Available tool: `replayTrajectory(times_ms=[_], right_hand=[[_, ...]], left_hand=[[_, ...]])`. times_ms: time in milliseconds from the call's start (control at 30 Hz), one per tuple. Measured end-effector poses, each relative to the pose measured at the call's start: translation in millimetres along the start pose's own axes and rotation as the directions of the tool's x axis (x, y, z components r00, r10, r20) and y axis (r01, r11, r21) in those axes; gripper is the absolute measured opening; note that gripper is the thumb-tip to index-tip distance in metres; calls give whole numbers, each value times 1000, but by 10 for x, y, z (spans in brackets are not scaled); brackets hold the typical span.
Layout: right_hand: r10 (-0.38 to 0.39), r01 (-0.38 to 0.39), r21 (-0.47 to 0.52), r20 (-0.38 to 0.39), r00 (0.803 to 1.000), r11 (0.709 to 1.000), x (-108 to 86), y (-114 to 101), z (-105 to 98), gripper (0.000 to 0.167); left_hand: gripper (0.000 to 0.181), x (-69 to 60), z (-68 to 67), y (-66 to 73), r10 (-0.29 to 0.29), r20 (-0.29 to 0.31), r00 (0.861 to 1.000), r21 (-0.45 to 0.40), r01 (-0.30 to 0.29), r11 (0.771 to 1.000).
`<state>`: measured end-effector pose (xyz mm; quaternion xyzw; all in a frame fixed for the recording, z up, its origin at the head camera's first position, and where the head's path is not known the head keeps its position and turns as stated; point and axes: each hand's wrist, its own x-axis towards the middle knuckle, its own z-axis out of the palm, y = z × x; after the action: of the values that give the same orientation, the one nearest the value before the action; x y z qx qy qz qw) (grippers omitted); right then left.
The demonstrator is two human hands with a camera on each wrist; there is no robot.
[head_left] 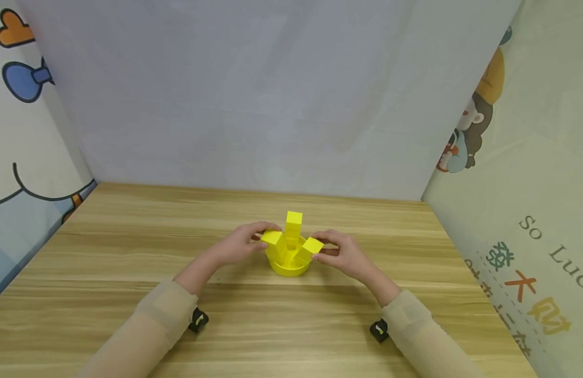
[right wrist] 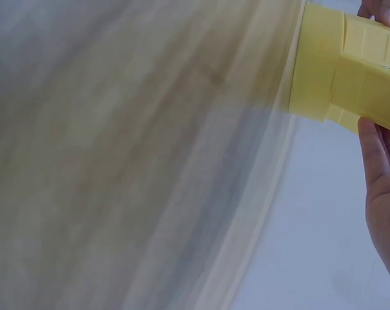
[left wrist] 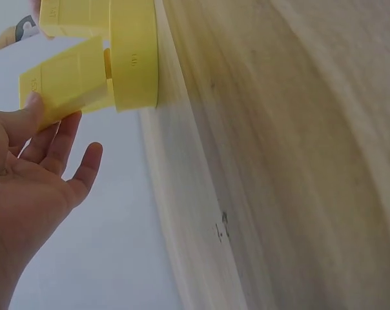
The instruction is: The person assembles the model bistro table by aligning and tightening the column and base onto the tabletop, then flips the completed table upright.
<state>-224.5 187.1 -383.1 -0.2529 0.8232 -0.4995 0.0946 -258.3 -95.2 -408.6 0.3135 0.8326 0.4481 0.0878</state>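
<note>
A yellow plastic round holder (head_left: 290, 271) sits on the wooden table, its kind not clear. Three square-ended yellow blocks rise from it, leaning outward: a back block (head_left: 293, 220), a left block (head_left: 272, 237) and a right block (head_left: 313, 245). My left hand (head_left: 241, 242) pinches the left block near its top, thumb on the near side; the left wrist view shows this left block (left wrist: 66, 77) standing in the holder (left wrist: 135, 58). My right hand (head_left: 344, 254) pinches the right block from the other side. In the right wrist view the right hand (right wrist: 383, 194) is partly cut off.
The wooden table (head_left: 291, 325) reaches back to a pale cloth wall (head_left: 253, 105). Printed cloth panels stand at the left (head_left: 31, 157) and right (head_left: 523, 157). A small black device (head_left: 198, 319) is at the left cuff, another black device (head_left: 379, 331) at the right cuff.
</note>
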Motion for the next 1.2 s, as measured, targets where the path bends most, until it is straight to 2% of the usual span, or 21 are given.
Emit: replayTrajectory(times_ms=[133, 233, 300, 400, 533, 667, 767, 833, 900, 1067, 1133, 1200], right_hand=[[7, -7, 0, -2, 1000, 1000, 0, -4, 7, 44], [2, -2, -7, -2, 1000, 1000, 1, 0, 11, 44], [0, 0, -8, -3, 1000, 1000, 0, -1, 12, 45], [-1, 1, -1, -6, 1000, 1000, -2, -5, 9, 45], [-4, 5, 3, -5, 1000, 1000, -1, -10, 5, 45], [-4, 4, -1, 0, 1000, 1000, -1, -12, 5, 45], [-2, 2, -2, 2, 1000, 1000, -5, -13, 5, 45], [0, 0, 1, 3, 1000, 1000, -7, -13, 6, 45], [1, -1, 5, 3, 1000, 1000, -7, -15, 6, 45], [9, -9, 17, -2, 1000, 1000, -4, -14, 10, 45], [9, -9, 20, -4, 1000, 1000, -4, -7, 14, 45], [8, -8, 20, -3, 1000, 1000, -3, 1, 18, 45]], left_hand=[[50, -19, 26, 22, -39, -11, 999, -32, 39, 999], [63, -44, 96, 81, -121, -77, 990, -70, 116, 991], [72, -49, 167, 117, -187, -142, 972, -109, 172, 979], [77, -38, 278, 160, -297, -232, 926, -212, 250, 945], [69, -7, 391, 169, -398, -297, 868, -336, 296, 894], [63, 20, 433, 155, -438, -312, 843, -376, 315, 872], [59, 29, 422, 142, -467, -306, 830, -386, 340, 858], [57, 32, 400, 130, -469, -299, 831, -381, 347, 857], [56, 35, 371, 118, -467, -279, 839, -388, 346, 854], [55, 46, 292, 74, -407, -196, 892, -396, 308, 865], [53, 55, 268, 41, -364, -165, 917, -388, 279, 879], [50, 63, 243, 16, -329, -134, 935, -377, 259, 889]])
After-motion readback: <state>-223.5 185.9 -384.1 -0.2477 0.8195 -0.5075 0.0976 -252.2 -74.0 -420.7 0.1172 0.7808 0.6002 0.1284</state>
